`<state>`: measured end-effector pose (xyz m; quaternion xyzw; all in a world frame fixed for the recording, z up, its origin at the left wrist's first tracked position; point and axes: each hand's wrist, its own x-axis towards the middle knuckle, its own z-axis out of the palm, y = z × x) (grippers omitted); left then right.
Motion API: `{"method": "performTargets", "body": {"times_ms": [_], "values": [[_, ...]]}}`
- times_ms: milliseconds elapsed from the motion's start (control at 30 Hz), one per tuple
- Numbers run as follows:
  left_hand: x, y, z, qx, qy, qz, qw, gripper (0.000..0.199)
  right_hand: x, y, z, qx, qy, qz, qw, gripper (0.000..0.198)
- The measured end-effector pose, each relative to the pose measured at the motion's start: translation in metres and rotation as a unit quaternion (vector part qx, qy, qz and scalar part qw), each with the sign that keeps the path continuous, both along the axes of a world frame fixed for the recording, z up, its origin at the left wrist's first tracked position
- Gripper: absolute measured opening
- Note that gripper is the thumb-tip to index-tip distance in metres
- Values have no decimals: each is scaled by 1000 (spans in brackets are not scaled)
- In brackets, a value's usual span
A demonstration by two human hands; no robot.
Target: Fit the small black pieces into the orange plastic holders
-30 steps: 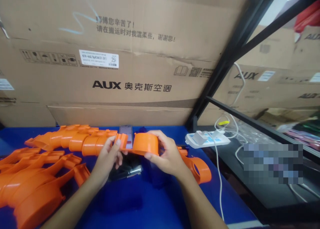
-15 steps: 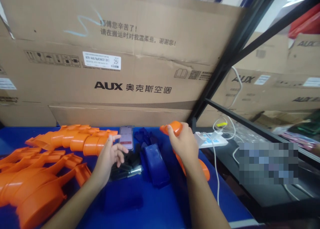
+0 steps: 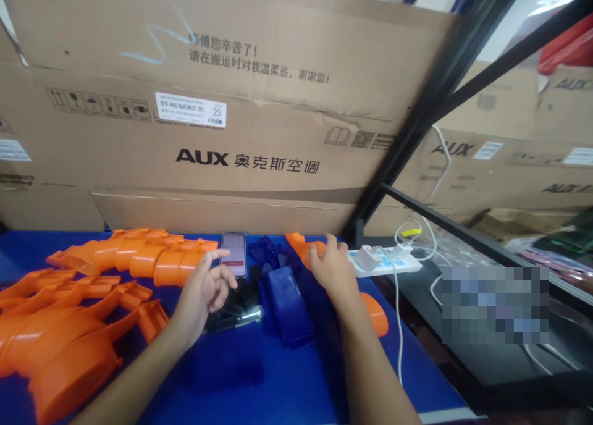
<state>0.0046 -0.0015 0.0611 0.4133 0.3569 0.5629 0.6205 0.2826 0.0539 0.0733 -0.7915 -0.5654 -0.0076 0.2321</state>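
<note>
My right hand (image 3: 334, 267) is at the right end of the blue surface, fingers apart, against an orange plastic piece (image 3: 297, 246) that lies near the back edge. Part of that piece is hidden behind the hand. A rounded orange part (image 3: 374, 314) shows beside my right forearm; I cannot tell whether it belongs to the same piece. My left hand (image 3: 208, 283) hovers empty, its index finger stretched and the others loosely curled. Close to its fingertips are a phone (image 3: 234, 253) with a lit screen and some black pieces (image 3: 241, 298).
Nested orange tubular pieces with handles lie at left in a back row (image 3: 143, 258) and a front stack (image 3: 69, 345). Blue plastic parts (image 3: 288, 304) sit mid-table. A white power strip (image 3: 386, 259) with cables adjoins the black rack post (image 3: 393, 147). Large cartons (image 3: 250, 128) stand behind.
My right hand has moved slightly left and down with the orange piece, which now rests on the surface; its fingers have loosened. My left hand has barely moved.
</note>
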Motion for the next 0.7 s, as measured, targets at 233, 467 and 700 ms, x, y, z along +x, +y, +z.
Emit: {"method": "performTargets", "body": {"times_ms": [233,467,700], "values": [[-1,1,-3,9,10,0,1000,54,-3,-6,9,54,-12,15,998,58],[3,-1,1,6,26,-2,1000,48,12,-34,31,-56,-85,-11,995,54],[2,-2,3,-8,7,-12,1000,44,49,-29,8,-183,-12,92,979,60]]}}
